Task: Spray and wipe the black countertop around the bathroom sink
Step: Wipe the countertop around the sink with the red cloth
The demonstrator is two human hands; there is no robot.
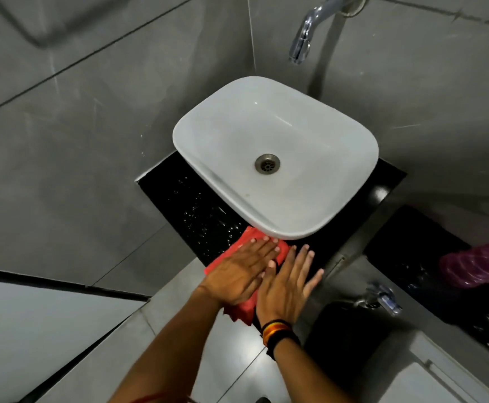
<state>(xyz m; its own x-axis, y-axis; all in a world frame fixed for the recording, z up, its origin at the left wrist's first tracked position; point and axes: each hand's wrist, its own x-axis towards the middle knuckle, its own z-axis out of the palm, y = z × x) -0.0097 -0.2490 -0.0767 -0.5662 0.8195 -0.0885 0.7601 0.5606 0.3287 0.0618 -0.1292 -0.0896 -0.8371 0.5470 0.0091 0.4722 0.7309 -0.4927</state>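
Observation:
A white basin (319,181) stands on the black countertop (191,205), whose left part is dotted with droplets. A red cloth (247,237) lies on the counter's front edge, just in front of the basin. My left hand (240,269) presses flat on the cloth, fingers spread. My right hand (288,283) lies flat beside it, thumb side over the cloth's right edge, fingers on the black surface. A striped band sits on the right wrist.
A chrome tap (303,39) juts from the grey tiled wall above the basin. At the right, a pink ribbed bottle (476,267) lies on a lower black ledge, with a small chrome valve (381,298) below. Grey floor tiles show under my arms.

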